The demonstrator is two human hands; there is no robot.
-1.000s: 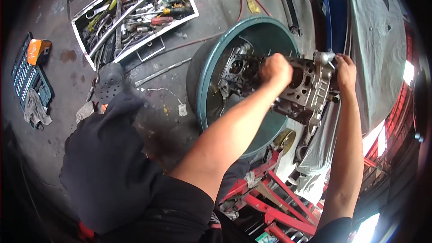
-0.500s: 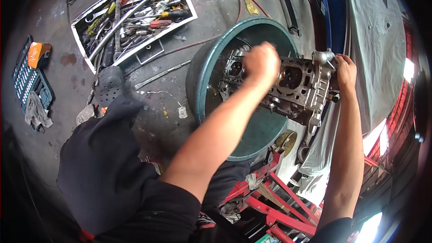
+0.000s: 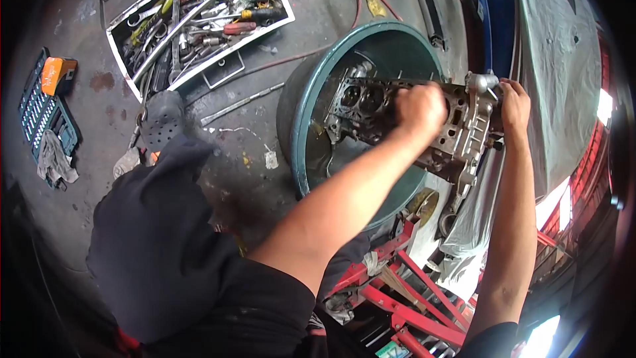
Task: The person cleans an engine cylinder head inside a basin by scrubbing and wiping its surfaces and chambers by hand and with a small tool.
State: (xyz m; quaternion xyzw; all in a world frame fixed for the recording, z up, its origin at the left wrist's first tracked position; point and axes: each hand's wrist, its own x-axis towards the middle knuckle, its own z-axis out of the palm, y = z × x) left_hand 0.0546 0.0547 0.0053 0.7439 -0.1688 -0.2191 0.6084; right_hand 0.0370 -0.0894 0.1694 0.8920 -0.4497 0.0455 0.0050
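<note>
A metal cylinder head rests slanted across a round green tub, its far left end inside the tub. Its flat face, with round chambers, is turned up toward me. My left hand is closed in a fist over the middle of that face; whatever it holds, if anything, is hidden. At the right end, my right hand grips the casting by its edge, with the fingers partly behind it.
A white-edged drawer of wrenches and screwdrivers lies on the floor at upper left. A long metal bar lies beside the tub. Farther left are a socket set and an orange box. Red metal framing stands below the tub.
My left hand has moved right along the face of the cylinder head, uncovering the chambers at its left. My right hand stays at the end of the casting.
</note>
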